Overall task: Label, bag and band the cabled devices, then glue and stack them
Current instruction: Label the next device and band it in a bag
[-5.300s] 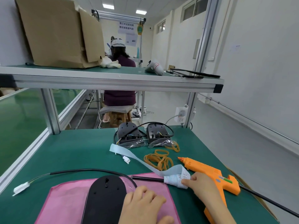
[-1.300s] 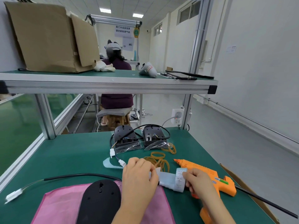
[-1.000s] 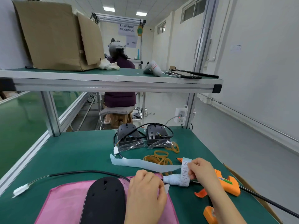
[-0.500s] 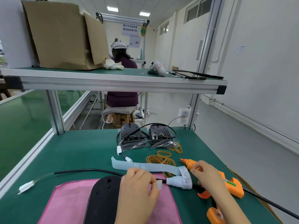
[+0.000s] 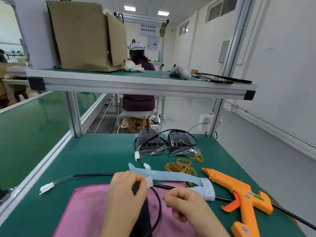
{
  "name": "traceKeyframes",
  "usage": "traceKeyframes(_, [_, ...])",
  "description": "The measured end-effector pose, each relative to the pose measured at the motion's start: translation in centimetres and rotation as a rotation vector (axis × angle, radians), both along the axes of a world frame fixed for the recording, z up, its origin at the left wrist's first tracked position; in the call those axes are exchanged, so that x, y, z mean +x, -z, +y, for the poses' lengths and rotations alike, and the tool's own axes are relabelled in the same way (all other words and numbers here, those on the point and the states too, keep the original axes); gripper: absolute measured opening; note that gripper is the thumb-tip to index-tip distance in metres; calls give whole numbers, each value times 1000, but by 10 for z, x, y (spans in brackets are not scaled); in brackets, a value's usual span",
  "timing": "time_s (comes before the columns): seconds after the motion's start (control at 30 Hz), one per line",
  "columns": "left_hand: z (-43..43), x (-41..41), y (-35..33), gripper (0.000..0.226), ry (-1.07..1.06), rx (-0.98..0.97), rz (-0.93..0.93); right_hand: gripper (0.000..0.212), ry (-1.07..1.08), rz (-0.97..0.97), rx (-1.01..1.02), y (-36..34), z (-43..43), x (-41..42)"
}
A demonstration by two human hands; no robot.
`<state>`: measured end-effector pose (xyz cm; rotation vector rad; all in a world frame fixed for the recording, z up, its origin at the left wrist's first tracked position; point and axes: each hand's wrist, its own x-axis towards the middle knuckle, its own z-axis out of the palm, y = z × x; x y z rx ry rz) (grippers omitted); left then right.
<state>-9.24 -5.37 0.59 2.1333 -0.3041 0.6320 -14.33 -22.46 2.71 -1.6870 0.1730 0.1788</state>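
A black device [image 5: 142, 219] lies on a pink bag [image 5: 85, 211] at the table's near edge, largely hidden under my hands. Its black cable [image 5: 94, 175] runs left to a white connector [image 5: 47, 187] and loops beside the device. My left hand [image 5: 126, 194] pinches a small white label [image 5: 149, 181] just above the device. My right hand [image 5: 184, 200] hovers close to the right of the cable loop with curled fingers; whether they hold anything is unclear. The pale blue label strip [image 5: 171, 175] ends in a roll [image 5: 207, 189] behind my right hand.
An orange glue gun [image 5: 239, 194] lies at the right, its cord running off the edge. Several rubber bands [image 5: 181, 166] lie mid-table. Two bagged black devices [image 5: 150, 142] [image 5: 179, 142] stand at the back. An overhead shelf [image 5: 136, 82] carries a cardboard box [image 5: 85, 36].
My right hand let go of the label roll and came left toward the cable. My left hand lifted a peeled label off the strip. The roll now rests on the table.
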Motion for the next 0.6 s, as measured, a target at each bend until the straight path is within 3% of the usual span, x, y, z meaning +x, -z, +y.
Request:
traceKeyframes(0.13, [12, -6, -1, 18, 37, 253, -483, 19, -5, 37, 168, 0, 34, 4])
traceKeyframes(0.27, [27, -8, 1, 26, 56, 383, -721, 23, 44, 66, 286, 0, 51, 4])
traceKeyframes(0.43, [43, -9, 2, 10, 102, 501, -805, 20, 56, 86, 270, 3, 59, 5])
traceKeyframes(0.6, [52, -15, 2, 9, 131, 524, -735, 20, 45, 77, 184, 3, 58, 4])
